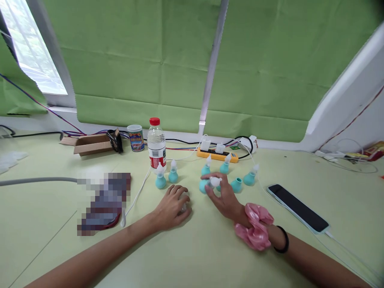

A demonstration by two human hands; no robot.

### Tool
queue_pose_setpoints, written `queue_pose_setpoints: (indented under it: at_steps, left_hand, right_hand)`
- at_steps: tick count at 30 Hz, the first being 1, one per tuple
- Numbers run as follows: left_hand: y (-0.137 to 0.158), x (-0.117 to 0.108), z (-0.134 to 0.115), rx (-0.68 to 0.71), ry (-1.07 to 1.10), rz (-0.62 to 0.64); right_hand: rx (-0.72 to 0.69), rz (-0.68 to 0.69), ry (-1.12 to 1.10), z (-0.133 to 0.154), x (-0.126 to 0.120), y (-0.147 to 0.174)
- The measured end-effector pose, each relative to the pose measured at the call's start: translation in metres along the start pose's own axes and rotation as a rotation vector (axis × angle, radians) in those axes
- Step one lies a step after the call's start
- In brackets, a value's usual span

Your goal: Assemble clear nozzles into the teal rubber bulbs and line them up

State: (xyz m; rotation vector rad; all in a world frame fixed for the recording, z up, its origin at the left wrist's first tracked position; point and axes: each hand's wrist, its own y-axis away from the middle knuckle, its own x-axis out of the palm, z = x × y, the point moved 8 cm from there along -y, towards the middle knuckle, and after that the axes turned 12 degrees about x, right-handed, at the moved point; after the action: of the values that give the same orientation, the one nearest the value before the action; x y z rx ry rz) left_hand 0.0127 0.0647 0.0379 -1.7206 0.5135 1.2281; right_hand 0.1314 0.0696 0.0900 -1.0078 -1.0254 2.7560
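Near table (192, 256) edge open between both forearms. Ahead: teal bulbs (173, 176) clustered, water bottle (156, 145) and power strip (217, 155) behind them. Phone (297, 207) and white cable (136, 196) flank the sides.

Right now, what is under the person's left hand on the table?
A small pale, whitish piece peeks out beside the fingers of the left hand, which lies palm down on the table. The hand covers most of it, so its shape cannot be told.

bottle (156, 145) behind bulbs (160, 181), phone (298, 207) right
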Motion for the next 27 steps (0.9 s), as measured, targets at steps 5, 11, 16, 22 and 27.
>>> queue_pose_setpoints:
  at_steps: [5,11,16,22,27]
  left_hand:
    - [0.004,-0.019,-0.005,0.048,0.100,-0.198]
    - [-0.005,-0.025,-0.008,-0.091,0.266,-0.227]
    - [-0.015,-0.030,-0.010,-0.067,0.421,-0.153]
    - [-0.010,-0.025,0.002,-0.143,0.485,-0.150]
    - [-0.006,-0.042,-0.018,0.156,-0.018,-0.367]
  right_hand:
    - [-0.140,0.040,0.165,0.001,0.021,0.032]
    - [-0.067,0.193,0.169,-0.006,0.037,0.036]
    - [-0.028,0.198,0.146,-0.002,0.033,0.038]
    - [0.116,0.173,0.015,-0.012,0.031,0.033]
    - [0.227,0.192,0.047,-0.025,0.036,0.031]
